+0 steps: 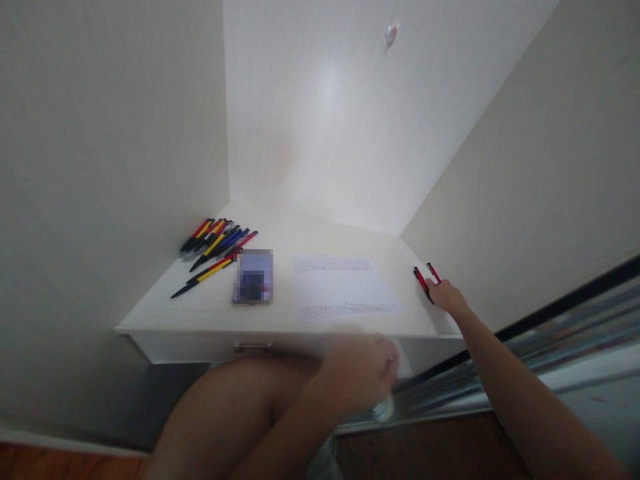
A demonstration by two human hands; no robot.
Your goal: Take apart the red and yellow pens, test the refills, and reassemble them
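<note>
My right hand [447,296] reaches to the far right of the white desk [210,313] and touches two red-and-black pens [424,280] lying there; its fingers curl over their near ends. My left hand [364,371] hovers blurred near the desk's front edge, fingers curled around something small and pale that I cannot make out. A sheet of paper [343,285] with printed lines lies flat between the hands.
A pile of several red, yellow, blue and black pens [216,241] lies at the desk's left rear. A phone [253,276] lies beside it. A drawer handle [253,347] shows under the front edge. Walls close in on three sides. My knee [235,407] is below.
</note>
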